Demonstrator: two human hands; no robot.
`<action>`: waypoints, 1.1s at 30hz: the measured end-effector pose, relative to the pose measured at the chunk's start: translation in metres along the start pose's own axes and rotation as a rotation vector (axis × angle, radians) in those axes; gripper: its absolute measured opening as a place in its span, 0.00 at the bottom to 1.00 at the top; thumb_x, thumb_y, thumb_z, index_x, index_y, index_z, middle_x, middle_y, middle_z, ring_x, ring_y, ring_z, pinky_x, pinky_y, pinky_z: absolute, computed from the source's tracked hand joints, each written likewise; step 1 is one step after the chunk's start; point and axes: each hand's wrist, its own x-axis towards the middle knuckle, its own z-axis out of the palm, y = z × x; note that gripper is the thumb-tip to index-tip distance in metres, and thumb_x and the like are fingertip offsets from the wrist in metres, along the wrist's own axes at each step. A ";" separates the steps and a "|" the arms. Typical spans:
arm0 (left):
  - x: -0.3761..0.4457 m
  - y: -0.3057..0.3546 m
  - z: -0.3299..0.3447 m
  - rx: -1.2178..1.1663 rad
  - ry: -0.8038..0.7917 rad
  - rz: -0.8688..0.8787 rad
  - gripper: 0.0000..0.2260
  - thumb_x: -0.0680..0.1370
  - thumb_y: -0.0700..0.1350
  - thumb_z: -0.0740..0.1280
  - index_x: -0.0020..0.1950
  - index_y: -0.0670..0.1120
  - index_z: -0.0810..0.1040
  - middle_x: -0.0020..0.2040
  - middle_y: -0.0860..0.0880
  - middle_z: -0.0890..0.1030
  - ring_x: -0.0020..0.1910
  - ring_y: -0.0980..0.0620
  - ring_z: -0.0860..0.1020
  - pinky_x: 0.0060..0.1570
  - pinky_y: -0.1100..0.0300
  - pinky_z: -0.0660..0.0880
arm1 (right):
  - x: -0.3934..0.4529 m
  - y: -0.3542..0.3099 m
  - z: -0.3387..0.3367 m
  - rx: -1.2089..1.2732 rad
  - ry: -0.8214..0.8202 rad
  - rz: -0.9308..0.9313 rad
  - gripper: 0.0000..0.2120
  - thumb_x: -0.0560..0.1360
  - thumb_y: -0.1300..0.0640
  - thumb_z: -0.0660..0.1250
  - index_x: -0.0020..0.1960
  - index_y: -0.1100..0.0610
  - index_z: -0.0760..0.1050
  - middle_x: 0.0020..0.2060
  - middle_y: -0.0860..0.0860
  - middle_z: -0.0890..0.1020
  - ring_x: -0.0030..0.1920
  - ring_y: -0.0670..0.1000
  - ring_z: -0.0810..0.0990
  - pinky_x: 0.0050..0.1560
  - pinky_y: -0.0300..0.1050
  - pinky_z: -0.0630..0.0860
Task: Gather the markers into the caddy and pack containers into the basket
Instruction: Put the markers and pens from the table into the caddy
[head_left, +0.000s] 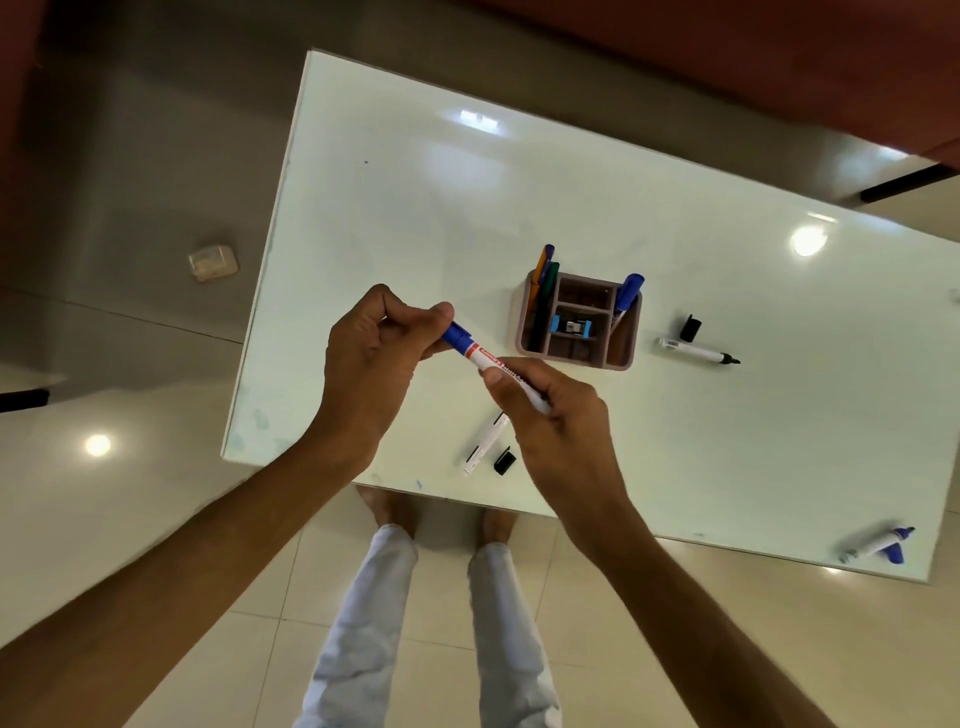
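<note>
Above the counter (415, 208) near edge, a blue marker (485, 361) is held level between both hands. The left hand (371, 358) fingers pinch its blue cap; the right hand (550, 415) fingers grasp the barrel, probably to seat the cap before stowing. At 2 o'clock stands the caddy (623, 353), already holding markers. Uncapped markers lie at 3, 4 and 6 o'clock. No basket is visible.

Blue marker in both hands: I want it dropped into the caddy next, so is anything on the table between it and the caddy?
Nothing visible. The blue marker is held by the left hand and right hand, and only bare table separates it from the caddy.
</note>
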 end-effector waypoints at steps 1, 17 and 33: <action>-0.001 -0.001 0.002 0.020 0.015 0.011 0.09 0.80 0.43 0.73 0.46 0.43 0.76 0.44 0.47 0.88 0.48 0.50 0.88 0.57 0.57 0.83 | -0.001 0.000 0.002 -0.005 0.015 0.002 0.12 0.83 0.48 0.68 0.61 0.52 0.84 0.34 0.42 0.79 0.34 0.38 0.76 0.36 0.29 0.72; -0.015 -0.004 0.015 -0.186 0.108 -0.155 0.12 0.82 0.40 0.71 0.42 0.44 0.71 0.53 0.32 0.85 0.53 0.39 0.87 0.59 0.46 0.83 | 0.006 0.001 0.014 -0.047 0.047 -0.032 0.11 0.82 0.47 0.70 0.54 0.53 0.85 0.24 0.35 0.75 0.29 0.42 0.74 0.36 0.49 0.77; 0.028 0.001 0.068 0.253 -0.054 -0.206 0.04 0.79 0.52 0.72 0.50 0.53 0.85 0.50 0.58 0.87 0.51 0.55 0.86 0.47 0.59 0.76 | 0.019 0.046 -0.125 -0.037 0.418 0.051 0.07 0.82 0.48 0.70 0.53 0.50 0.84 0.36 0.44 0.85 0.38 0.47 0.82 0.43 0.40 0.79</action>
